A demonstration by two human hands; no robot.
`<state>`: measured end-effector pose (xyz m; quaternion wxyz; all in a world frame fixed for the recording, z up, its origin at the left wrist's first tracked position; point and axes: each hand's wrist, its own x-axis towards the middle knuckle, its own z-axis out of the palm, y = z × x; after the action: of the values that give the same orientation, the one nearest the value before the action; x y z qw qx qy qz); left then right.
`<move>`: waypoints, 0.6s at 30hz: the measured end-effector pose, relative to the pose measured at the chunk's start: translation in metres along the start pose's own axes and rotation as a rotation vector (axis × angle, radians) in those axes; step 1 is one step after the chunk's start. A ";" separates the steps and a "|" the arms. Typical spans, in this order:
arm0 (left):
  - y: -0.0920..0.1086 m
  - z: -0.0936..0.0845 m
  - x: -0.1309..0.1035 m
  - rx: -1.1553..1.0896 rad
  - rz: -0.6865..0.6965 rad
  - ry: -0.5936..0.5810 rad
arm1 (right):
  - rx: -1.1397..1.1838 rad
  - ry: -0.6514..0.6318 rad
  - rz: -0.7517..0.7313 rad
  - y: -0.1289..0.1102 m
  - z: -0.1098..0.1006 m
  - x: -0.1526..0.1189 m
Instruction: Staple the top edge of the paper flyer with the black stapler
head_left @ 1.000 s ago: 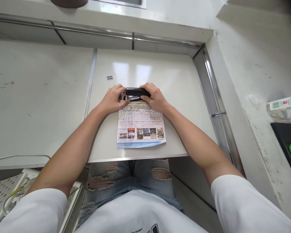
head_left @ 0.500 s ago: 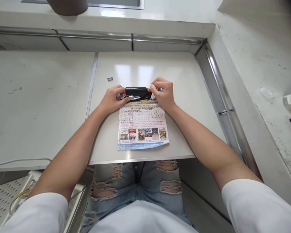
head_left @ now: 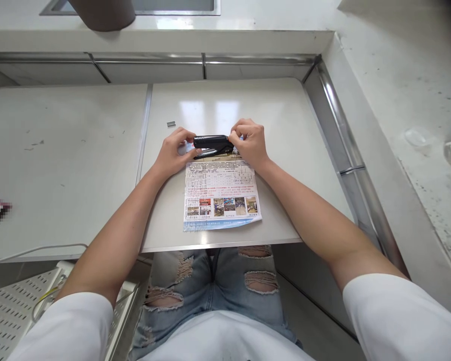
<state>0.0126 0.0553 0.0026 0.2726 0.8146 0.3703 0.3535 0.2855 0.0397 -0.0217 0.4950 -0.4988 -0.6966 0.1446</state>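
black stapler [head_left: 212, 142] well inside table edges [head_left: 218, 246]

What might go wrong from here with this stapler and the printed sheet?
The left hand has fingertips at the open end of the black stapler, so closing it might pinch them. The small grey strips lie loose on the table and could get knocked. The printed sheet has a curled corner that might crease.

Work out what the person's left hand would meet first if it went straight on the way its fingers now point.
The left hand points toward the long, glossy black stapler, so it would probably meet that stapler's left end first; they may be touching, but depth is unclear.
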 end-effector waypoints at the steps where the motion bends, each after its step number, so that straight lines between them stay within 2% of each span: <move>1: 0.001 -0.001 0.000 0.000 0.005 -0.003 | -0.008 -0.005 -0.005 0.001 0.001 0.000; 6: -0.001 -0.001 -0.001 -0.003 0.044 0.016 | -0.049 -0.046 -0.005 0.004 0.003 -0.001; 10: -0.004 0.001 -0.001 0.032 0.097 0.041 | -0.121 -0.080 -0.011 -0.003 0.000 -0.001; 16: -0.005 0.002 -0.002 0.092 0.109 0.078 | -0.218 -0.276 -0.160 -0.012 -0.002 -0.002; 18: -0.004 0.002 -0.003 0.085 0.116 0.096 | -0.237 -0.304 -0.194 -0.011 0.000 -0.003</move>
<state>0.0110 0.0545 -0.0028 0.1988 0.8276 0.3498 0.3915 0.2791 0.0316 -0.0157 0.3335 -0.4567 -0.8201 0.0869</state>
